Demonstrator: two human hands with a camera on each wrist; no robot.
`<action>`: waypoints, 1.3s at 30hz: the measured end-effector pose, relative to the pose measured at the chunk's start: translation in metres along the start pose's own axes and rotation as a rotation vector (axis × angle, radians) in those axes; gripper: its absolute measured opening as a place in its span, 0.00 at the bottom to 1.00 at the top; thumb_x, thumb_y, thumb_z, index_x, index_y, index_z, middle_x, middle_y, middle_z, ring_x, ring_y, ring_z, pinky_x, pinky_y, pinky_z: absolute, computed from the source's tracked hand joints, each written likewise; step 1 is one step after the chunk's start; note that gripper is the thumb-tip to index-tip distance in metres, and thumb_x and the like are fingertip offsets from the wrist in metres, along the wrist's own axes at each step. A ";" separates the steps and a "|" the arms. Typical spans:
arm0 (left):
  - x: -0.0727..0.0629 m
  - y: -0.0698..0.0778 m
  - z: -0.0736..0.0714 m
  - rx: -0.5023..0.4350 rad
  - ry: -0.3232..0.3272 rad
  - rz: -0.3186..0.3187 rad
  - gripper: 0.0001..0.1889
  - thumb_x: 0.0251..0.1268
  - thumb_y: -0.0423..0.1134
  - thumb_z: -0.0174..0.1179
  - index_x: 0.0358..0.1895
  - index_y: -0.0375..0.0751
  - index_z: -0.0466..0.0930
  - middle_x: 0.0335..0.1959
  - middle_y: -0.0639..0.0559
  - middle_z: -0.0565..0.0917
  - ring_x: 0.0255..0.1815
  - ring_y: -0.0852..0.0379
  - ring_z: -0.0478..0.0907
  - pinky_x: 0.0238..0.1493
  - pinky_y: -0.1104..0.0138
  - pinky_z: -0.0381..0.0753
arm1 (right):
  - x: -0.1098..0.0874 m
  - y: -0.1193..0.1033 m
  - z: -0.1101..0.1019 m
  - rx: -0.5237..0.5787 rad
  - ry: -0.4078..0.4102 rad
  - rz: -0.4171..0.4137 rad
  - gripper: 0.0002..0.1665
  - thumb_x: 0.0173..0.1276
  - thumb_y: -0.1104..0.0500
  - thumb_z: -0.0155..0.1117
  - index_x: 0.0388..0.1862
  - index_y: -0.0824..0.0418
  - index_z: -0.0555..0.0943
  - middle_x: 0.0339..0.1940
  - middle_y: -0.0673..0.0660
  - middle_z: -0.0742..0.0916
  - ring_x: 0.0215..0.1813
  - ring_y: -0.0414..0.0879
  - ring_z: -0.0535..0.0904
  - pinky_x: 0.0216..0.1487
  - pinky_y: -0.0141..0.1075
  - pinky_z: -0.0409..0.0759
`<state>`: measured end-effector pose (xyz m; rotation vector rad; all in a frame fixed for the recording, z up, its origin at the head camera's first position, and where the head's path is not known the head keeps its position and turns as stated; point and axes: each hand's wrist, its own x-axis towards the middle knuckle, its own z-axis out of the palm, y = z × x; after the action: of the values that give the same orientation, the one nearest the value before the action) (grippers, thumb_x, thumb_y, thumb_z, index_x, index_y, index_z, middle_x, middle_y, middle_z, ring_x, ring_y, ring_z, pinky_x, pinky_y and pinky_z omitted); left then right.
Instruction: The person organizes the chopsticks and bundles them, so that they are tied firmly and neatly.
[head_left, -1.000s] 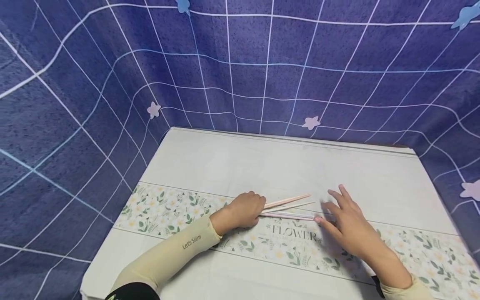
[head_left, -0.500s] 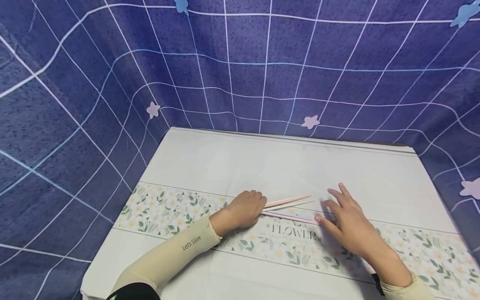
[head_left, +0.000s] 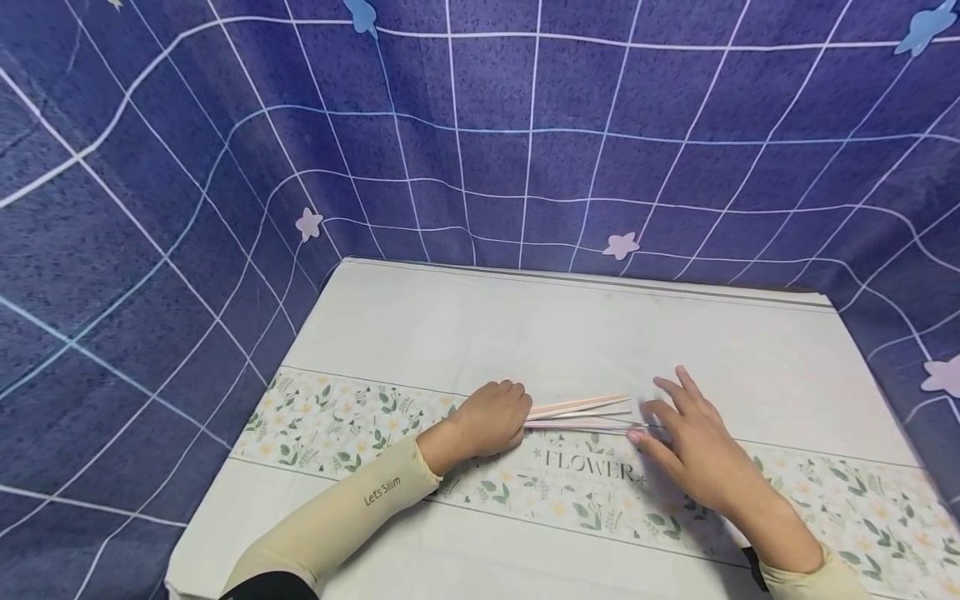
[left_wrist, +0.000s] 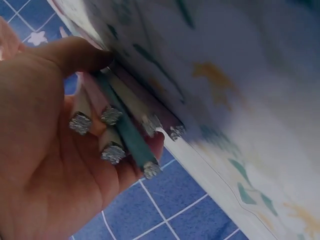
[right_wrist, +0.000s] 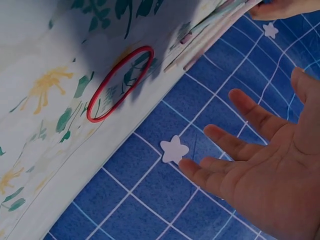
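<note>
My left hand (head_left: 491, 418) grips a bundle of several slim pastel chopsticks (head_left: 577, 412) low over the floral band of the table. Their tips point right, slightly fanned. In the left wrist view, silvery crinkled ends of the chopsticks (left_wrist: 132, 132) stick out between thumb and curled fingers; one is teal, others pinkish and cream. My right hand (head_left: 697, 458) hovers just right of the tips with spread fingers, holding nothing. A red rubber band (right_wrist: 95, 119) lies on the cloth near the right hand in the right wrist view; in the head view it cannot be made out.
A white tablecloth (head_left: 450, 325) with a flower-printed strip and the word FLOWER covers the table. Behind and to the left hangs a blue grid-patterned curtain (head_left: 495, 150) with star shapes.
The chopsticks have shifted within my left hand: their tips reach slightly farther right and the fan is narrower, with more sticks showing. My right hand stays nearly still.
</note>
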<state>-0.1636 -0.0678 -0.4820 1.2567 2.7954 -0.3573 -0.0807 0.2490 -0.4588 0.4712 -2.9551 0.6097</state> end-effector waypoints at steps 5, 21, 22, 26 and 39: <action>0.001 0.003 -0.001 0.056 0.028 0.028 0.16 0.82 0.47 0.49 0.53 0.41 0.81 0.42 0.52 0.82 0.43 0.57 0.80 0.49 0.64 0.83 | -0.001 0.000 -0.002 -0.008 0.014 -0.001 0.31 0.77 0.38 0.63 0.62 0.63 0.83 0.78 0.70 0.71 0.87 0.73 0.51 0.77 0.72 0.57; -0.011 0.002 -0.021 -0.032 0.132 0.092 0.07 0.83 0.44 0.54 0.46 0.46 0.73 0.29 0.57 0.85 0.23 0.63 0.72 0.26 0.70 0.78 | 0.000 -0.001 -0.003 0.008 0.093 -0.101 0.45 0.68 0.40 0.74 0.76 0.59 0.71 0.79 0.68 0.72 0.87 0.71 0.53 0.79 0.71 0.56; -0.011 0.001 -0.025 -0.043 0.157 0.101 0.07 0.82 0.44 0.56 0.45 0.46 0.73 0.30 0.57 0.86 0.23 0.63 0.73 0.26 0.70 0.78 | 0.002 -0.002 -0.003 -0.006 0.104 -0.129 0.48 0.65 0.40 0.77 0.77 0.59 0.70 0.79 0.67 0.73 0.86 0.71 0.55 0.79 0.70 0.55; -0.014 -0.002 -0.038 -0.045 0.226 0.134 0.08 0.79 0.47 0.60 0.44 0.48 0.74 0.32 0.58 0.87 0.25 0.64 0.76 0.30 0.69 0.81 | 0.009 -0.009 -0.003 -0.091 0.142 -0.235 0.46 0.59 0.44 0.81 0.72 0.61 0.75 0.67 0.65 0.85 0.73 0.67 0.76 0.78 0.69 0.59; -0.016 -0.001 -0.049 -0.092 0.307 0.170 0.06 0.82 0.46 0.56 0.47 0.49 0.76 0.35 0.59 0.86 0.30 0.62 0.82 0.34 0.65 0.84 | 0.021 -0.032 0.008 -0.306 0.177 -0.206 0.21 0.65 0.55 0.73 0.25 0.51 0.67 0.14 0.42 0.68 0.18 0.37 0.56 0.20 0.33 0.58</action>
<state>-0.1515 -0.0691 -0.4316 1.6372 2.8725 -0.0271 -0.0912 0.2118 -0.4513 0.6404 -2.7174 0.1633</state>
